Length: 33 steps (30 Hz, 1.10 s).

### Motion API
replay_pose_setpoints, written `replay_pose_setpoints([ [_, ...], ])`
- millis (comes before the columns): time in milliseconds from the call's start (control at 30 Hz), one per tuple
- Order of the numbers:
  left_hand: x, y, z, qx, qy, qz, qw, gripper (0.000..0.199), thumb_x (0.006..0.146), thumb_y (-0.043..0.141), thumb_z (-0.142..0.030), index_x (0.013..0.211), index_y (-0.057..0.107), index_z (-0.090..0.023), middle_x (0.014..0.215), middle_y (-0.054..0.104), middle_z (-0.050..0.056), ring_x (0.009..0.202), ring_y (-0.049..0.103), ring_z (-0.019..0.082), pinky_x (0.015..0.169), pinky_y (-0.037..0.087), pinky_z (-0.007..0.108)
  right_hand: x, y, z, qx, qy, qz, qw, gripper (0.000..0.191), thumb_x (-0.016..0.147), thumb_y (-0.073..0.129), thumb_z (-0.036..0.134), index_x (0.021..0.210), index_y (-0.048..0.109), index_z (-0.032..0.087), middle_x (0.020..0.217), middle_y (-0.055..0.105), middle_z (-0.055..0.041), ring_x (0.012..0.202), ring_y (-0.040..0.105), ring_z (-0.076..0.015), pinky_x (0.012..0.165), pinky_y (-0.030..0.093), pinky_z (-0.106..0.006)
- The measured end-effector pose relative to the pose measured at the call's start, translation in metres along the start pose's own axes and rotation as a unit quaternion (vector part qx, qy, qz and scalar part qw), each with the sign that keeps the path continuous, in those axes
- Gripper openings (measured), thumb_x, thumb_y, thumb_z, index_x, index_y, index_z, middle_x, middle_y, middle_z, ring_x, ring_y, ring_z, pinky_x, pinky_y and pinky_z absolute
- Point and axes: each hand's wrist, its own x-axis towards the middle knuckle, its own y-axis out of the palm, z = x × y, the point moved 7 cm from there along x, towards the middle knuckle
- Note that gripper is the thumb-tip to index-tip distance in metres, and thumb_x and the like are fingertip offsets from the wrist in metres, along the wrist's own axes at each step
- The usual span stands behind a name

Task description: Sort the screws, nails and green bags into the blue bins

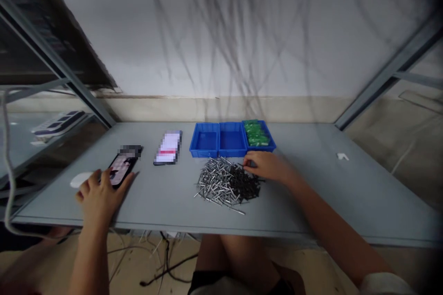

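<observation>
My left hand lies with its fingers spread over the lower end of a dark phone with a lit screen. A white rounded object sits beside its fingertips. My right hand is closed in a pinch at the upper right of a pile of small rods; what its fingertips hold, if anything, is hidden. Silver metal rods form the left of this pile, and black pieces the right. Just behind that hand stands a blue bin holding green pieces.
Two more blue bins, a left one and a middle one, adjoin it. A second phone lies left of them. At the right is a small white piece. Metal posts flank the grey table; cables hang below.
</observation>
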Motion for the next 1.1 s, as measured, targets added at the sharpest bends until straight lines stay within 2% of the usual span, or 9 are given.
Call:
replay_pose_setpoints([
  [133,0.011,0.004,0.000,0.002,0.010,0.004,1.000,0.080,0.086,0.035,-0.070,0.139,0.046,-0.011,0.145,0.039,0.026,0.133,0.034,0.046,0.105,0.029,0.063,-0.001,0.000,0.003,-0.033,0.003,-0.008,0.999,0.009,0.085,0.058,0.019,0.086,0.067,0.019,0.094,0.070,-0.0062,0.082,0.064,-0.0188,0.068,0.040,-0.026],
  [267,0.020,0.009,0.001,0.007,-0.005,0.026,1.000,0.085,0.082,0.035,-0.075,0.138,0.047,-0.012,0.144,0.039,0.025,0.134,0.033,0.046,0.107,0.026,0.062,-0.001,-0.007,-0.001,0.016,0.001,-0.042,0.999,0.009,0.086,0.056,0.021,0.087,0.065,0.020,0.088,0.070,-0.0040,0.079,0.063,-0.0168,0.067,0.040,-0.025],
  [433,0.023,0.011,0.002,0.016,-0.002,0.025,1.000,0.088,0.081,0.032,-0.078,0.138,0.047,-0.013,0.145,0.039,0.025,0.135,0.032,0.045,0.107,0.026,0.061,0.000,-0.028,-0.010,0.102,0.045,-0.166,0.980,0.011,0.084,0.060,0.027,0.086,0.068,0.020,0.067,0.065,0.0004,0.060,0.057,-0.0136,0.061,0.041,-0.025],
  [533,0.023,0.013,0.004,0.022,-0.004,0.028,0.999,0.090,0.081,0.030,-0.079,0.137,0.048,-0.012,0.144,0.040,0.025,0.134,0.033,0.046,0.107,0.026,0.061,-0.003,-0.038,-0.006,0.113,0.037,-0.242,0.963,0.015,0.084,0.058,0.029,0.088,0.069,0.020,0.074,0.068,-0.0021,0.059,0.057,-0.0134,0.062,0.044,-0.026],
  [600,0.023,0.013,0.004,0.024,0.000,0.025,0.999,0.088,0.081,0.030,-0.078,0.138,0.048,-0.013,0.143,0.041,0.024,0.134,0.034,0.045,0.107,0.026,0.061,-0.004,-0.041,-0.002,0.110,0.022,-0.271,0.956,0.017,0.086,0.057,0.030,0.088,0.070,0.020,0.080,0.071,-0.0040,0.062,0.059,-0.0141,0.064,0.046,-0.026],
  [733,0.025,0.017,0.005,0.019,0.000,0.031,0.999,0.087,0.081,0.031,-0.078,0.139,0.047,-0.014,0.144,0.040,0.024,0.135,0.032,0.045,0.107,0.025,0.062,-0.004,-0.040,0.004,0.085,0.010,-0.293,0.952,0.018,0.087,0.055,0.028,0.089,0.071,0.020,0.089,0.073,-0.0050,0.065,0.061,-0.0149,0.067,0.048,-0.027],
  [867,0.025,0.019,0.006,0.011,-0.003,0.048,0.999,0.087,0.081,0.032,-0.078,0.137,0.050,-0.014,0.144,0.039,0.025,0.135,0.032,0.046,0.107,0.024,0.063,0.001,-0.036,0.006,0.048,0.028,-0.290,0.955,0.018,0.088,0.055,0.027,0.090,0.072,0.022,0.093,0.075,-0.0048,0.071,0.064,-0.0163,0.074,0.048,-0.027],
  [1100,0.016,0.003,-0.005,-0.002,0.005,0.001,1.000,0.083,0.083,0.033,-0.075,0.141,0.044,-0.017,0.148,0.035,0.023,0.137,0.029,0.044,0.110,0.023,0.060,0.006,-0.032,0.006,0.005,0.054,-0.292,0.955,0.020,0.090,0.054,0.029,0.089,0.073,0.022,0.088,0.075,-0.0056,0.079,0.066,-0.0190,0.076,0.047,-0.028],
])
